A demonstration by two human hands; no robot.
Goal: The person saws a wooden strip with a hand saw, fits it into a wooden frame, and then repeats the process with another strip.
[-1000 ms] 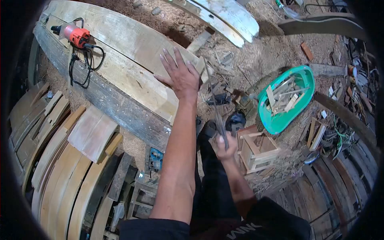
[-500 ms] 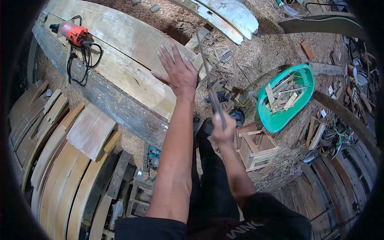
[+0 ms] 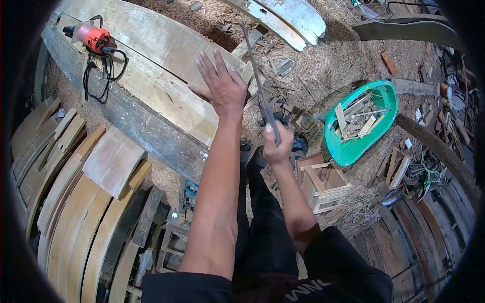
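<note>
My left hand [image 3: 228, 95] lies with fingers spread on the pale wooden boards [image 3: 166, 45], near their right-hand end. Gripped in my right hand [image 3: 279, 144] is a handsaw [image 3: 257, 76], its long thin blade seen nearly edge-on. The blade points away from me and passes close beside the end of the boards, just right of my left hand. Its handle is mostly hidden by my fingers. A small wood block [image 3: 246, 73] sits at the board end between my left fingers and the blade.
A red power tool [image 3: 95, 39] with a black cord rests on the boards' far left. Right of me are a green tub [image 3: 331, 139] of wood scraps and a wooden crate [image 3: 328, 194]. Curved planks [image 3: 76, 212] are stacked at lower left; shavings and offcuts cover the ground.
My right hand has moved forward and slightly left with the handsaw, and the blade now looks straighter. My left hand stays on the boards.
</note>
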